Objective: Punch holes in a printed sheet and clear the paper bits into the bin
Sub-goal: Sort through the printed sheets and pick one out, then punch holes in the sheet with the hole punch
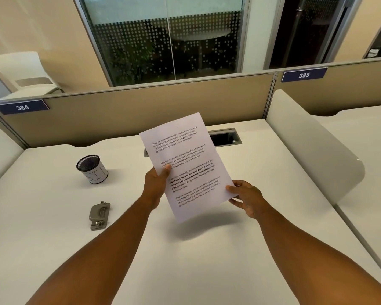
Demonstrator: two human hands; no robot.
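Note:
A white printed sheet [186, 159] with several blocks of text hangs tilted in the air above the white desk [207, 260]. My left hand [155, 183] pinches its left edge, thumb on the print. My right hand [246, 198] grips its lower right corner. A grey metal hole punch [100, 215] lies on the desk to the left of my left forearm. Further back on the left stands a small black mesh cup [92, 169] wrapped in white paper lettered "BIN".
Tan partition panels [141, 111] labelled 384 and 385 close off the back of the desk. A cable slot [224, 138] sits behind the sheet. A white curved divider [312, 146] bounds the right side. A white chair stands beyond the partition at far left.

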